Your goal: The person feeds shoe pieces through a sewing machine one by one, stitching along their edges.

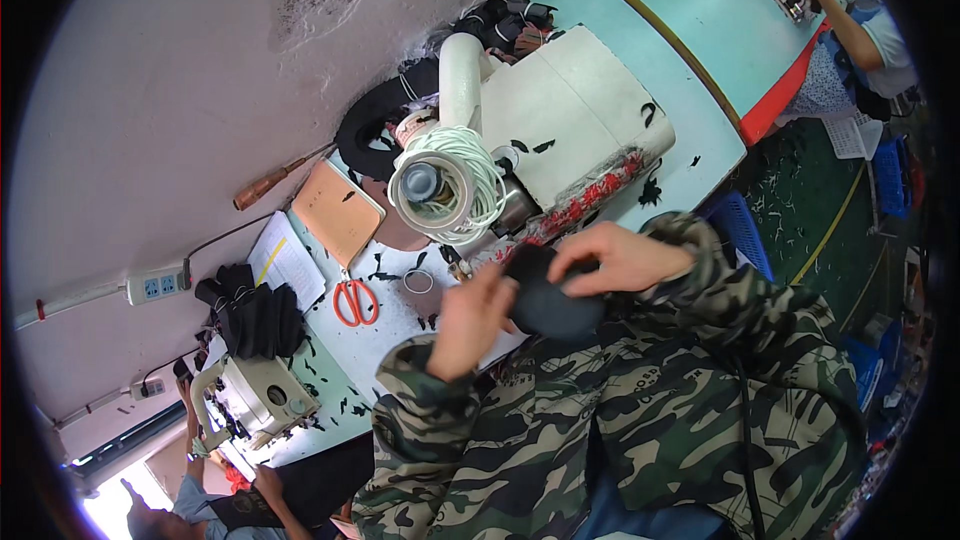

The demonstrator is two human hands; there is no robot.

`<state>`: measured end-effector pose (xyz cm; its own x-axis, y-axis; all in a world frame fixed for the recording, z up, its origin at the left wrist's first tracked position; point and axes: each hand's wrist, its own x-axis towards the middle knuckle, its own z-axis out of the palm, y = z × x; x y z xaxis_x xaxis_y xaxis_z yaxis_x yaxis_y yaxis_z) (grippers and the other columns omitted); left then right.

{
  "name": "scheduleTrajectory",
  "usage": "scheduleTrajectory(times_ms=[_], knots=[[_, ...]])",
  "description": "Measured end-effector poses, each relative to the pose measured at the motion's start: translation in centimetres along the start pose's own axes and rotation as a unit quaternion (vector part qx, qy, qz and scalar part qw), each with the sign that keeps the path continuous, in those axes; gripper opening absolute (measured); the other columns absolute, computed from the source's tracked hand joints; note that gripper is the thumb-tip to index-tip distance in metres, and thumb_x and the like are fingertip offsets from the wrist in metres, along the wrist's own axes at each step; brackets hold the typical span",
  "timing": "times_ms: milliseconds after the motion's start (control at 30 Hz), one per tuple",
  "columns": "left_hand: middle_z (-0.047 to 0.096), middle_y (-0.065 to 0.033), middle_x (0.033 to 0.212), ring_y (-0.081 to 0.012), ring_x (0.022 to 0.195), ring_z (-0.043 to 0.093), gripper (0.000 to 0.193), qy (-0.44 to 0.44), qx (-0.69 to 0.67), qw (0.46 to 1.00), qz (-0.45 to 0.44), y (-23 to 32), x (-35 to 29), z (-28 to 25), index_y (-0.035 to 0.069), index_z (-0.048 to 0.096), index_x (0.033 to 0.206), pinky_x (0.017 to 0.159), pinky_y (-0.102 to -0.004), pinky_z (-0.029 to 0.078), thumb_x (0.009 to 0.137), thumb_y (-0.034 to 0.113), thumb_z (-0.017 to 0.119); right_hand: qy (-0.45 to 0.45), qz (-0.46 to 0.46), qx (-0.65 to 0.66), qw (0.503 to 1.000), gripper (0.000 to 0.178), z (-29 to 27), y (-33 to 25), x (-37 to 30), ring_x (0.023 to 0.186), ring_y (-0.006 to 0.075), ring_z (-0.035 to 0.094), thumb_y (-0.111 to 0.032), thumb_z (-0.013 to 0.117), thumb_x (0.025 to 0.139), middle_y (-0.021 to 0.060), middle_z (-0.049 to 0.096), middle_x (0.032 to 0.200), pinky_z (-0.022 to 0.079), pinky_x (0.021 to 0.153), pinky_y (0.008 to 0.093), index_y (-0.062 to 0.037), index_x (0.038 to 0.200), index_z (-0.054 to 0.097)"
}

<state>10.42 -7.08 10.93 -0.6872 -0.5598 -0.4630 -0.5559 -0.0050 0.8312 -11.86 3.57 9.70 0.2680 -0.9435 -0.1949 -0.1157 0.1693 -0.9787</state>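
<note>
A dark, rounded piece of cloth is between my two hands, close in front of my camouflage jacket. My right hand has its fingers bent and closed on the cloth's upper right edge. At the cloth's left edge is my left hand, fingers bent against it and slightly smeared by motion. Just beyond my hands stands a cream sewing machine with red and grey lint along its near edge. A coil of pale cord hangs around its round end.
Orange-handled scissors, a tan notebook and paper sheets lie left on the table. Black cloth pieces are heaped beyond. Another machine stands lower left near a person. A second person works at upper right.
</note>
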Motion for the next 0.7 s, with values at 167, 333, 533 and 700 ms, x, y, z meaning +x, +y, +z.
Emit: scheduleTrajectory(times_ms=[167, 333, 533, 700], knots=[[0.055, -0.0081, 0.059, -0.0167, 0.043, 0.059, 0.022, 0.045, -0.06, 0.995, -0.066, -2.5, 2.1, -2.0, -0.004, 0.053, 0.092, 0.038, -0.0308, 0.043, 0.097, 0.016, 0.048, 0.139, 0.033, 0.046, 0.989, 0.029, 4.7, 3.2, 2.6, 0.081, 0.0078, 0.057, -0.002, 0.066, 0.083, 0.0061, 0.065, 0.097, 0.048, 0.072, 0.0244, 0.0013, 0.112, 0.063], [0.059, -0.0124, 0.065, -0.0189, 0.044, 0.06, 0.026, -0.01, 0.041, 0.995, -0.088, -1.8, 3.9, -3.3, -0.006, 0.057, 0.099, 0.04, -0.0305, 0.047, 0.097, 0.018, 0.046, 0.18, 0.008, 0.047, 0.982, 0.03, 5.3, 4.4, 3.4, 0.073, 0.0031, 0.053, 0.001, 0.062, 0.085, 0.0029, 0.062, 0.088, 0.046, 0.064, 0.0221, 0.0035, 0.115, 0.059], [0.057, -0.008, 0.062, -0.0166, 0.042, 0.057, 0.028, 0.0, -0.055, 0.994, -0.098, -1.5, 6.1, -1.7, -0.006, 0.055, 0.102, 0.038, -0.0263, 0.047, 0.098, 0.021, 0.049, 0.198, 0.086, 0.031, 0.976, 0.02, 4.1, 2.5, 2.5, 0.069, 0.0026, 0.053, -0.001, 0.065, 0.083, 0.0009, 0.061, 0.08, 0.045, 0.062, 0.0214, 0.0009, 0.103, 0.063], [0.059, -0.0093, 0.066, -0.0184, 0.056, 0.06, 0.022, -0.033, 0.025, 0.997, -0.062, -1.6, 4.2, -2.1, -0.004, 0.058, 0.088, 0.052, -0.0309, 0.047, 0.095, 0.015, 0.05, 0.218, 0.007, 0.029, 0.975, 0.029, 4.6, 2.7, 2.3, 0.074, 0.0071, 0.061, -0.005, 0.067, 0.083, 0.0046, 0.066, 0.085, 0.048, 0.065, 0.0219, -0.0004, 0.112, 0.063]])
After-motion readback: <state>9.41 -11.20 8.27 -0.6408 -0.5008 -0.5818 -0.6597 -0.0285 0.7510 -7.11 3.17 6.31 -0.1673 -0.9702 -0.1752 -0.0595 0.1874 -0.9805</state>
